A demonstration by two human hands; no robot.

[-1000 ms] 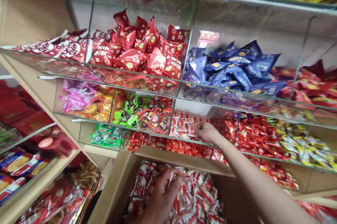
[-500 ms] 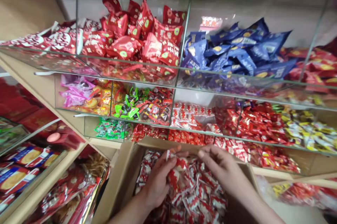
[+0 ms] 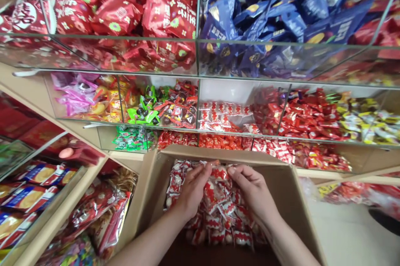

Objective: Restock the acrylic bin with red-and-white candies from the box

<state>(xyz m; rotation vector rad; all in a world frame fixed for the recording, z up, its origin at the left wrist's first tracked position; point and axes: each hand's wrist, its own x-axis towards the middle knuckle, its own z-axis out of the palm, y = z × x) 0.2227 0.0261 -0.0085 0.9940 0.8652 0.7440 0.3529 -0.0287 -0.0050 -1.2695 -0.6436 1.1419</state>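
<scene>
A brown cardboard box stands open below the shelves, with a heap of red-and-white wrapped candies inside. Above that heap, my left hand is closed, thumb and fingers pinching red-and-white wrapped candies from the left. My right hand pinches the same candies at their right edge with thumb and forefinger. Both sets of fingertips are close together, and part of the wrapping is hidden behind them.
A glass-fronted shelf holds large red packets and blue packets. Lower compartments carry smaller candies, among them a row of red-and-white packets behind the box. Boxed biscuits lie at the left; bagged goods are at the right.
My right hand has come in toward my left and now grips the candies' right edge. The view has shifted, so the upper shelf looks larger and more of the box shows.
</scene>
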